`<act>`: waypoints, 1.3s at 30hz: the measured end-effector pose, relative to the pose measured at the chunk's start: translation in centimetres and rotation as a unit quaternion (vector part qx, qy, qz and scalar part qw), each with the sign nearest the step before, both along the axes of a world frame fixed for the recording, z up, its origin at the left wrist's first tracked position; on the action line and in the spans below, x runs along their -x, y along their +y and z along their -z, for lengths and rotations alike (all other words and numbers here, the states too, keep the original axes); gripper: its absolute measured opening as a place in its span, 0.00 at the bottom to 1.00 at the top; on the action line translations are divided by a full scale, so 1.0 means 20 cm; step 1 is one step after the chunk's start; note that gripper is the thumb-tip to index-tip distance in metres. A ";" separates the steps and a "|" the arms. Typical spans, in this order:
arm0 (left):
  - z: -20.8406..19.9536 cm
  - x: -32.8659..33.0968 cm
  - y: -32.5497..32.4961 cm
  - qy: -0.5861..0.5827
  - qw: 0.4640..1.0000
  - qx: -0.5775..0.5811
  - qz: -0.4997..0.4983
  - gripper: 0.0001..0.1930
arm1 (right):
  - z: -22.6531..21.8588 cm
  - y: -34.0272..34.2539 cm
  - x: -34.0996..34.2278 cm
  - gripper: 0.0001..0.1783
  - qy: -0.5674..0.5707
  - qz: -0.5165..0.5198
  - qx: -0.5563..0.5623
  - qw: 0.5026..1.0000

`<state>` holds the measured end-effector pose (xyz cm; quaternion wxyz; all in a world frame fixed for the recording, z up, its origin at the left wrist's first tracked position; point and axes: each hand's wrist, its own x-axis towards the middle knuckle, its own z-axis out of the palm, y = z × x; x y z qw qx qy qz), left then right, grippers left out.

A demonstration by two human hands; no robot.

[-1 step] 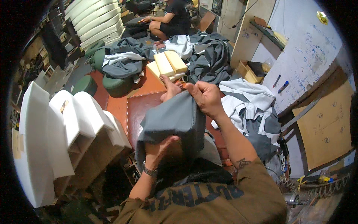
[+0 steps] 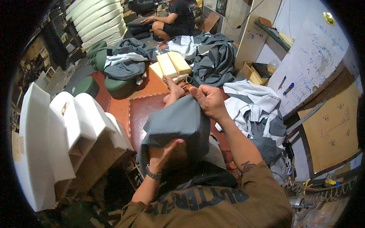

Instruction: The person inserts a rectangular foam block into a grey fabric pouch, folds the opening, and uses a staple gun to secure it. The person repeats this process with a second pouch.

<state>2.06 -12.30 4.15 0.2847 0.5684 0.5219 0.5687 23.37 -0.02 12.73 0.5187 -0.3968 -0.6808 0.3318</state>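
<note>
A grey fabric cover (image 2: 173,117), sewn into a box-like shape with a seam down its right side, lies over my lap. My right hand (image 2: 210,102) is closed on its far right corner, thumb uppermost. A small orange thing (image 2: 188,87) shows beside that thumb; its kind is unclear. My left hand (image 2: 161,154) grips the cover's near left side. Its thumb points right along the cloth, while the other fingers are hidden by the fabric.
White padded wooden frames (image 2: 80,117) stand at the left. Yellow foam blocks (image 2: 167,64), green round cushions (image 2: 121,86) and piled grey covers (image 2: 215,62) lie ahead. White and grey fabric (image 2: 253,102) lies right, by a marked wall. Another person (image 2: 173,21) sits at the back.
Both hands keep their hold on the grey cover. Any shift in the cloth is too slight to describe.
</note>
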 end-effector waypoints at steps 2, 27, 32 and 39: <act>0.00 -0.03 0.01 -0.004 0.999 0.039 0.019 0.38 | 0.04 0.03 -0.01 0.29 -0.038 0.005 0.004 0.999; -0.01 -0.12 0.09 -0.199 0.972 0.117 -0.033 0.26 | -0.10 -0.16 -0.08 0.23 -0.197 -0.065 -0.251 0.946; 0.05 -0.11 0.11 -0.228 0.957 0.176 -0.015 0.27 | -0.08 -0.16 -0.08 0.22 -0.184 -0.076 -0.241 0.950; 0.10 -0.10 0.03 -0.263 0.935 0.153 0.183 0.41 | -0.10 -0.28 -0.06 0.20 -0.179 -0.086 -0.243 0.950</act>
